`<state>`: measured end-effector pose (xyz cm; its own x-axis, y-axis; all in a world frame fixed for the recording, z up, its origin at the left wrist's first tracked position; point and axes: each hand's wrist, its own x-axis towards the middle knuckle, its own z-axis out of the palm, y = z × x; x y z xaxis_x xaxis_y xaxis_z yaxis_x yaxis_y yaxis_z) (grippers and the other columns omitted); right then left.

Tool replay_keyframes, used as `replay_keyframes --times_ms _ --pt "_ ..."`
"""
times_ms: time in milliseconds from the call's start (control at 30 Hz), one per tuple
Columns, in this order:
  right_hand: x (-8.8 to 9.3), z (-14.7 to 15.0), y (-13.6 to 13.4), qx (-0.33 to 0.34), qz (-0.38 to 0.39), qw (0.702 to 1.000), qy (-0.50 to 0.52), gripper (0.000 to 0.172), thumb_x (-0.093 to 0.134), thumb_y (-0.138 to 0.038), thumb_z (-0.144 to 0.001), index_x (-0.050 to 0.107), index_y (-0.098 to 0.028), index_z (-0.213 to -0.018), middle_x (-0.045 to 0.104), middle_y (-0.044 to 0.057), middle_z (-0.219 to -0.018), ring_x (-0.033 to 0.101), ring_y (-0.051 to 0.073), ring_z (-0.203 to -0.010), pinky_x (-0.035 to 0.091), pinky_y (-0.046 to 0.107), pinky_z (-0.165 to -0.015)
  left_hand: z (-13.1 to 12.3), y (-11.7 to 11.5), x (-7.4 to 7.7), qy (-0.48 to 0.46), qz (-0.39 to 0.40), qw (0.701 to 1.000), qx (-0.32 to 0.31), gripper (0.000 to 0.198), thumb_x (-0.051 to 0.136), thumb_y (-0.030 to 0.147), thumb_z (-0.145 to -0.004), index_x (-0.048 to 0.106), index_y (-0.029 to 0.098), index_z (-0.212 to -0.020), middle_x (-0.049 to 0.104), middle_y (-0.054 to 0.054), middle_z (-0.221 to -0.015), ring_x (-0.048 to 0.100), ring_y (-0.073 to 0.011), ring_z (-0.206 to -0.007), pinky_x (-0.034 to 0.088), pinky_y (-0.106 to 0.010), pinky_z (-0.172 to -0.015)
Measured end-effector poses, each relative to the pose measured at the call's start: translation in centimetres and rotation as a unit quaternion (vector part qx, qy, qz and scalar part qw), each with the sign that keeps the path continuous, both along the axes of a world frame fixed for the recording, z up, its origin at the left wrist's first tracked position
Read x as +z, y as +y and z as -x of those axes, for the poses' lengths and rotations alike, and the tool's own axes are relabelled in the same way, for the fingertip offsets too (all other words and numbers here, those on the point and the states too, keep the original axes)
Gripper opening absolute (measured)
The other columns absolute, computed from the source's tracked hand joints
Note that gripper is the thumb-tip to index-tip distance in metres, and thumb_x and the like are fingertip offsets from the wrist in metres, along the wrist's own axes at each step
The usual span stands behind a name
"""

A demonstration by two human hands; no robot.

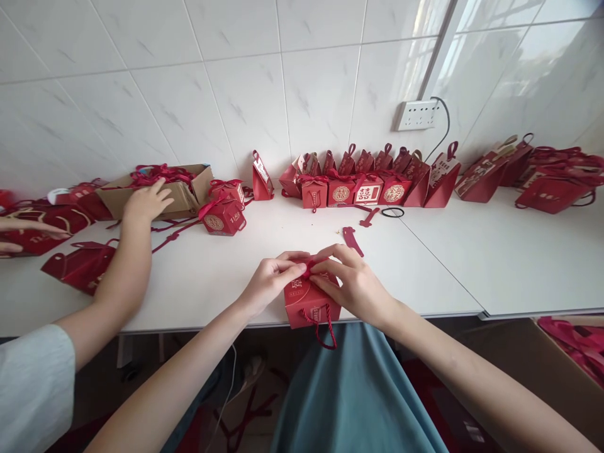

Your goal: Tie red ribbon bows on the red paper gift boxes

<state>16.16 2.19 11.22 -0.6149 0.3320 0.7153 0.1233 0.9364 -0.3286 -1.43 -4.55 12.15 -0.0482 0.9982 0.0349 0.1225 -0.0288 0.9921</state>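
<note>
A red gift box (298, 308) with white and gold printing sits at the table's front edge, right before me. Its twisted cord handle (328, 345) hangs down over the edge. On top of the box is a small knot of red ribbon (308, 269). My left hand (270, 282) pinches this ribbon from the left, thumb against fingers. From the right, my right hand (352, 283) has its fingers closed on the ribbon too, resting over the box top. The fingers partly hide the ribbon and the upper side of the box.
Another person's hand (147, 202) reaches over a cardboard box (182, 200) of red ribbons; their other hand (33, 231) is far left. Several red boxes (340, 192) line the wall. Red paper pieces (352, 240) and a black ring (392, 212) lie on the white table (448, 264).
</note>
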Motion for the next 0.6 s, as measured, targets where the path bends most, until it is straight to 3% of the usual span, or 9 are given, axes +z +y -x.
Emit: replay_keyframes --times_ms 200,367,600 --pt "0.6 0.1 0.6 0.012 -0.085 0.996 -0.031 0.015 0.052 -0.015 -0.091 0.062 -0.016 -0.080 0.064 0.007 -0.085 0.057 0.018 -0.077 0.042 0.033 -0.072 0.7 0.0 -0.4 0.045 -0.020 0.998 -0.035 0.031 0.060 0.043 -0.082 0.071 0.017 -0.069 0.054 -0.010 -0.130 0.048 -0.0276 -0.121 0.038 -0.037 -0.096" --pt "1.4 -0.4 1.0 0.019 -0.081 0.993 -0.080 0.017 0.047 -0.015 -0.092 0.060 -0.015 -0.082 0.063 0.009 -0.088 0.056 0.018 -0.078 0.041 0.032 -0.072 1.0 -0.1 -0.8 0.040 -0.039 0.998 -0.036 0.032 0.059 0.048 -0.082 0.071 0.019 -0.077 0.055 -0.009 -0.128 0.052 -0.0264 -0.117 0.041 -0.036 -0.093" --pt "1.7 -1.2 1.6 0.010 -0.077 0.990 -0.115 0.019 0.043 -0.011 -0.092 0.059 -0.015 -0.083 0.061 0.010 -0.088 0.052 0.019 -0.077 0.041 0.034 -0.073 1.2 -0.2 -0.5 0.090 -0.050 0.994 -0.019 0.030 0.064 0.046 -0.078 0.071 0.019 -0.066 0.057 -0.010 -0.124 0.051 -0.0272 -0.116 0.042 -0.037 -0.088"
